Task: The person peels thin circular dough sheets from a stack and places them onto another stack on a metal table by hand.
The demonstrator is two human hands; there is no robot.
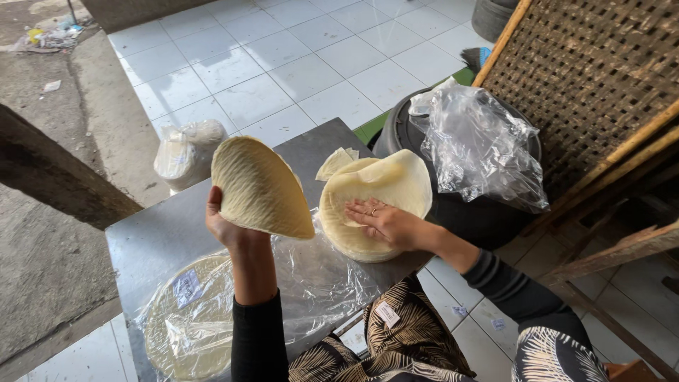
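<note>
Nearest the person, a clear plastic bag already filled with a flat stack of pale round wafer sheets [189,322] lay on the grey metal table [145,240]. Above it the left hand [225,225] gripped a curved bundle of thin cream-coloured round sheets [260,187] from below, fingers closed around its edge, while the right hand [385,221] rested flat, fingers spread, on a loose unbagged pile of the same sheets [375,201]. Beyond stood a dark round drum with a crumpled clear plastic bag [481,145] on it, so bagging looked partly done.

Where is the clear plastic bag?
In the head view, the crumpled plastic bag lies on the dark drum at right, beside the stack of round wafers.
</note>
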